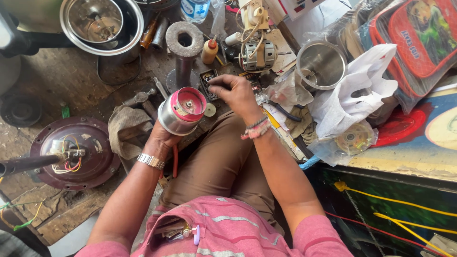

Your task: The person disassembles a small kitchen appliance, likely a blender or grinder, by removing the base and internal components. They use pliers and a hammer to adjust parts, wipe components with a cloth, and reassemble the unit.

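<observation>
The left hand point(162, 138) is wrapped around the lower side of a small metal jar point(182, 112) and grips it from beneath, so the jar stands out above the fingers and tilts toward the camera, showing its pink base with a small metal hub in the middle. A silver watch point(151, 161) sits on that wrist. Just right of the jar, the right hand point(236, 95) reaches forward, palm down, fingers curled with the tips on a small dark tray of parts point(208, 81); whether it pinches anything cannot be told. Bead bracelets point(256, 129) circle its wrist. A small pale disc point(210, 110) lies between jar and right hand. Farther out stand a bare motor point(257, 54), a steel bowl point(322, 64), a glue bottle point(209, 51), and at left a round maroon fan housing point(76, 152).
</observation>
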